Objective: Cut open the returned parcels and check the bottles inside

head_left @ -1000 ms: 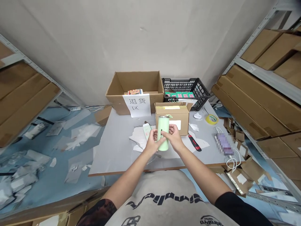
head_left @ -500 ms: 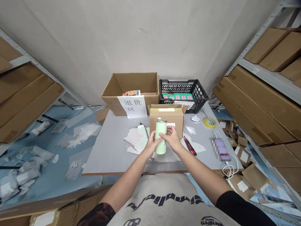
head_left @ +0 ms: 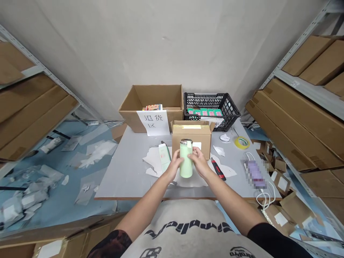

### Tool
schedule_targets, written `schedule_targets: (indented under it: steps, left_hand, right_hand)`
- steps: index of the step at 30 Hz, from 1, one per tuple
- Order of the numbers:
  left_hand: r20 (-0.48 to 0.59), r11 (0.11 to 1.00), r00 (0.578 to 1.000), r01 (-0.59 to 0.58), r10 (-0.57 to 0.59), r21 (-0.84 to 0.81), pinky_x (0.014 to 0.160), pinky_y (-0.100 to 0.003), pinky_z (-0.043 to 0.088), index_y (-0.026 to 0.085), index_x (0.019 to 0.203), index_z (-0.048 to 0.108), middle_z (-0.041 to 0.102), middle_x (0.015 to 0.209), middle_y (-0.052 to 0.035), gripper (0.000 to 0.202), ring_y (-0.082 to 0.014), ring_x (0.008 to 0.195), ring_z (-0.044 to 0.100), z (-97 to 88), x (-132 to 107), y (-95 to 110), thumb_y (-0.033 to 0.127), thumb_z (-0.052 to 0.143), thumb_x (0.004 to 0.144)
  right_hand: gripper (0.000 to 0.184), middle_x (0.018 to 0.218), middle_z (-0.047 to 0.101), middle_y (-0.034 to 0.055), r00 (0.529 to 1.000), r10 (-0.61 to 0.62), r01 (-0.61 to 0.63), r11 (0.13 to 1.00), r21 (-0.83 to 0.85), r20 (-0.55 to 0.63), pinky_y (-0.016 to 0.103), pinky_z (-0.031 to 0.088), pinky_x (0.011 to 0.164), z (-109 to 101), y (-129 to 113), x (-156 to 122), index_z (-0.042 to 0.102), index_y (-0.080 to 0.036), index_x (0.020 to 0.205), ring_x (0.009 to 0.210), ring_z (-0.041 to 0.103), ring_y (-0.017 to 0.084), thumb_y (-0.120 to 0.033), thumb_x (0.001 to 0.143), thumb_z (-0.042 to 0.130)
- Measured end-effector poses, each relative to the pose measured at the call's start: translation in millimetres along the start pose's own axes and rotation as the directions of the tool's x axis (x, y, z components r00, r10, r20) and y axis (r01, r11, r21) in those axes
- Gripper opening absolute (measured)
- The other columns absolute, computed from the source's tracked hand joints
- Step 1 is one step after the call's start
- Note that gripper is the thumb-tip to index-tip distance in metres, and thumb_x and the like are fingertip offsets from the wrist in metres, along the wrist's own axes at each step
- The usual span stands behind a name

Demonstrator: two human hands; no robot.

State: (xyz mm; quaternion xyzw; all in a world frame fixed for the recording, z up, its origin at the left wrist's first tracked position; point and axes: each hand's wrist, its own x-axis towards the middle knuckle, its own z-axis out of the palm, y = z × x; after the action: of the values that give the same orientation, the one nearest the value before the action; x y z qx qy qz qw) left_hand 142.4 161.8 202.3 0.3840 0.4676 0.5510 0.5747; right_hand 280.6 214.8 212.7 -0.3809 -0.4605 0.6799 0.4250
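A pale green tumbler with a silver rim stands upright between my two hands, above the near part of the table. My left hand grips its left side, and my right hand holds it from the right, thumb across the front. A pale strap or tag shows near its lid. Just behind it is a small cardboard box with its top flaps up. To the left of my left hand lies a flat pale green carton on torn white paper. A red and black utility knife lies right of my right hand.
A large cardboard box with a paper sign and a black crate of green and pink boxes stand at the table's back. Yellow tape and a blurred purple device with a white cable lie rightward. Loaded shelves flank both sides.
The tumbler has turned in my hands, so the pale strap or tag by its lid now faces me at the right. My fingers have shifted slightly. The view has moved a little.
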Motion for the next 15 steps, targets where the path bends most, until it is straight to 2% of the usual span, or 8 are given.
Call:
schedule_targets:
  steps: [2,4,7,9,10,12,15]
  left_hand:
    - [0.076,0.994,0.996,0.058,-0.052,-0.088,0.088,-0.038,0.049,0.026,0.132,0.046,0.058,0.128,-0.0075,0.055,-0.0252,0.111,0.059,0.3,0.1,-0.8,0.043,0.06,0.082]
    - [0.069,0.997,0.997,0.032,-0.027,-0.073,0.09,-0.037,0.049,0.025,0.134,0.043,0.06,0.127,-0.0084,0.06,-0.0252,0.112,0.059,2.2,0.8,-3.2,0.04,0.065,0.08]
    - [-0.055,0.992,0.994,-0.085,0.09,0.092,0.088,-0.035,0.049,0.023,0.13,0.045,0.063,0.116,-0.0086,0.065,-0.0231,0.105,0.061,4.5,2.7,-9.0,0.038,0.075,0.074]
    - [-0.121,0.961,0.978,-0.137,0.17,0.24,0.088,-0.036,0.048,0.022,0.126,0.048,0.064,0.112,-0.0079,0.067,-0.0226,0.101,0.061,3.7,3.7,-11.8,0.036,0.08,0.068]
    - [-0.119,0.949,0.974,-0.151,0.19,0.278,0.089,-0.036,0.048,0.022,0.125,0.049,0.063,0.113,-0.0081,0.065,-0.023,0.103,0.061,2.7,4.0,-12.2,0.036,0.079,0.069]
    - [-0.056,0.958,0.983,-0.157,0.175,0.24,0.094,-0.038,0.047,0.022,0.126,0.049,0.061,0.121,-0.0096,0.058,-0.0245,0.111,0.059,0.4,4.3,-11.4,0.038,0.073,0.076]
    - [0.053,0.99,0.992,-0.121,0.118,0.075,0.099,-0.04,0.046,0.023,0.129,0.046,0.056,0.132,-0.0111,0.053,-0.0255,0.123,0.054,0.4,5.0,-9.9,0.039,0.067,0.083]
  right_hand:
    - [0.03,0.102,0.068,0.0037,1.0,-0.008,0.007,0.999,-0.043,-0.023,0.037,0.047,0.087,-1.6,0.5,2.0,0.063,-0.023,0.1,0.098,0.062,0.024,-0.041,0.075,0.066]
    - [0.032,0.113,0.065,0.0054,0.997,-0.052,0.042,0.986,-0.163,-0.062,0.039,0.043,0.096,-2.1,0.4,2.8,0.066,-0.022,0.102,0.111,0.057,0.026,-0.043,0.078,0.063]
    - [0.047,0.122,0.061,0.0065,0.995,-0.092,0.081,0.966,-0.247,-0.034,0.039,0.043,0.098,0.4,2.1,1.4,0.061,-0.024,0.116,0.115,0.056,0.026,-0.042,0.074,0.071]
    - [0.061,0.118,0.064,0.0066,0.996,-0.087,0.08,0.979,-0.189,-0.029,0.038,0.048,0.091,2.7,4.2,-0.2,0.053,-0.025,0.121,0.107,0.061,0.025,-0.037,0.067,0.079]
    - [0.065,0.114,0.066,0.0063,0.996,-0.082,0.075,0.986,-0.148,-0.042,0.038,0.049,0.088,3.4,4.9,-0.7,0.051,-0.025,0.12,0.103,0.063,0.024,-0.035,0.064,0.082]
    - [0.063,0.108,0.068,0.0054,0.996,-0.067,0.062,0.995,-0.079,-0.056,0.036,0.051,0.084,3.4,4.5,-1.1,0.051,-0.025,0.114,0.098,0.065,0.024,-0.033,0.061,0.084]
    - [0.053,0.106,0.07,0.0043,0.999,-0.046,0.047,0.997,-0.056,0.021,0.035,0.051,0.084,0.7,0.1,0.4,0.054,-0.025,0.111,0.097,0.065,0.023,-0.034,0.066,0.081]
